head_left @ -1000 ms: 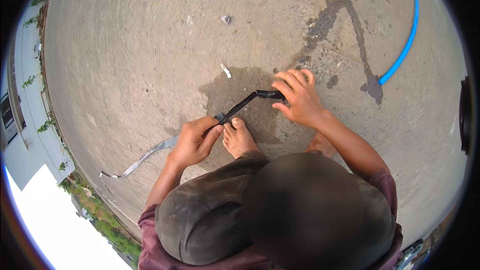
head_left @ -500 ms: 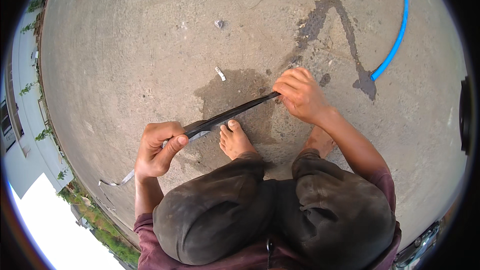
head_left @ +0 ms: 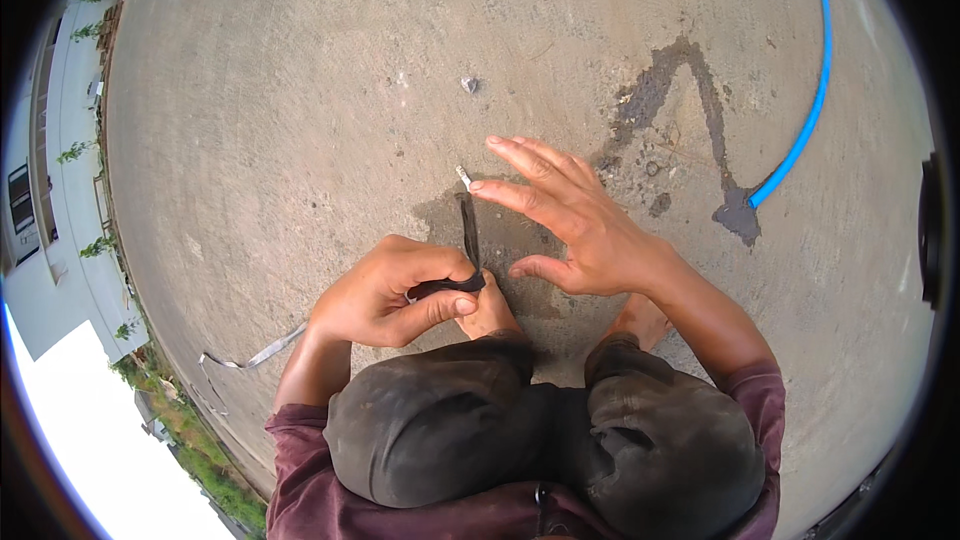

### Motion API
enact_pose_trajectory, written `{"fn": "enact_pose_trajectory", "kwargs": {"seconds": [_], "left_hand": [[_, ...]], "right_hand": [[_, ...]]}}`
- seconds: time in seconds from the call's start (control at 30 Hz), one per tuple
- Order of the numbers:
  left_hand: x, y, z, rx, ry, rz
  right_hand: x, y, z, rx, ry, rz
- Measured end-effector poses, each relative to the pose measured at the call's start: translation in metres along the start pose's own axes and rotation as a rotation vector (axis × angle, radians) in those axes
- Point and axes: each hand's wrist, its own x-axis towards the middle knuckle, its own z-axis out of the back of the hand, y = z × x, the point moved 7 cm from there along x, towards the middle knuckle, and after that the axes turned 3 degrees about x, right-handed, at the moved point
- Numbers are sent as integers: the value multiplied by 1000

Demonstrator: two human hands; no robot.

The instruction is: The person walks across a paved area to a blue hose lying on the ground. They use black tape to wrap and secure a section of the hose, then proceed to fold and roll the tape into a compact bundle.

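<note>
My left hand (head_left: 385, 295) grips a flat black strip (head_left: 470, 230) low above my left bare foot (head_left: 492, 312); the strip is folded, one length standing up beyond my fingers. My right hand (head_left: 565, 210) is open beside it, fingers spread over the wet patch on the concrete, with nothing in it. A thin silvery strip (head_left: 270, 348) trails leftward along the ground from behind my left wrist. A small white scrap (head_left: 462, 175) shows by my right fingertips.
A blue hose (head_left: 805, 135) lies at right beside a wet streak (head_left: 650, 90). A small pale lump (head_left: 469, 84) lies ahead on the concrete (head_left: 280, 60). A white building (head_left: 60, 190) and plants (head_left: 190, 430) border the ground at left.
My right hand has let go of the black strip and spread open. My left hand has moved rightward from half a second ago; the strip, stretched taut then, is now folded upward.
</note>
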Motion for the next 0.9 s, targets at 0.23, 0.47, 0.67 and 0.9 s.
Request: {"fn": "enact_pose_trajectory", "kwargs": {"seconds": [0.23, 0.47, 0.67, 0.9], "left_hand": [[38, -4, 20, 162, -1, 256], [-59, -56, 6, 292, -226, 544], [-200, -204, -78, -652, -1029, 1056], [-185, -348, -192, -1852, -1296, 742]], "right_hand": [[-2, 4, 91, 91, 241, -550], [-23, 208, 205, -47, 352, -965], [-57, 381, 232, 242, 316, -1069], [-87, 546, 218, 513, 616, -1104]]}}
